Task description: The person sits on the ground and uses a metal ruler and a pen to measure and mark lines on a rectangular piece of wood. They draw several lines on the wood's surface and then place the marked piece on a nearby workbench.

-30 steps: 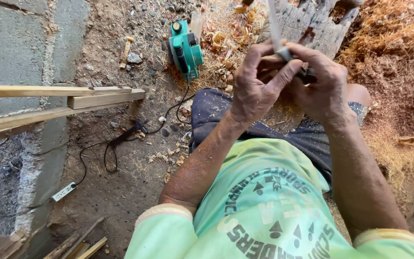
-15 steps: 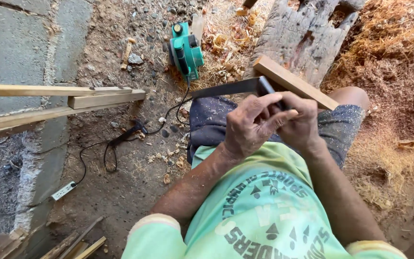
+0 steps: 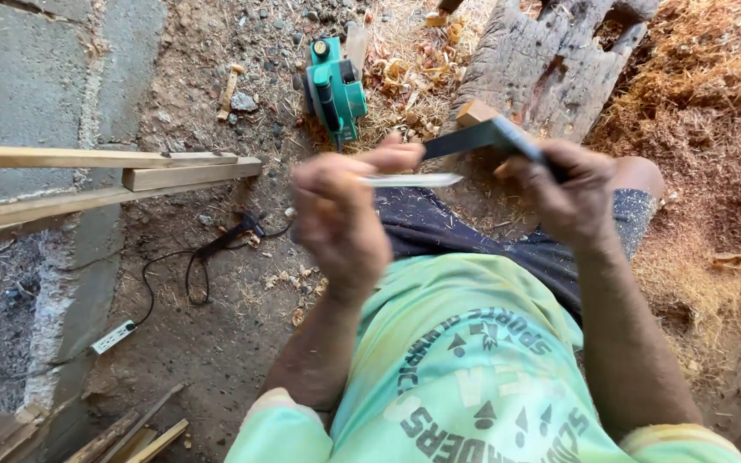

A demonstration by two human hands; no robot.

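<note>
Wooden battens point(image 3: 113, 171) lie at far left on the dirt floor point(image 3: 216, 343); a green electric planer point(image 3: 336, 86) rests beyond; the left hand point(image 3: 340, 214) pinches a thin pale sliver point(image 3: 409, 180); the right hand point(image 3: 568, 193) is closed around a dark blade point(image 3: 482, 137), beside a weathered log point(image 3: 551, 60).

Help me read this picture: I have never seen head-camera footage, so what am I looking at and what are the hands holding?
The camera sits on the person's head and looks straight down, so you see their own green shirt, both forearms and the dirt ground below. The left hand pinches a thin pale sliver, blurred, so its material is unclear. The right hand grips a dark flat tool, beside a small wood block. On the ground lie a green electric planer, its black cord, a white power strip, wooden battens, a weathered log and wood shavings.
</note>
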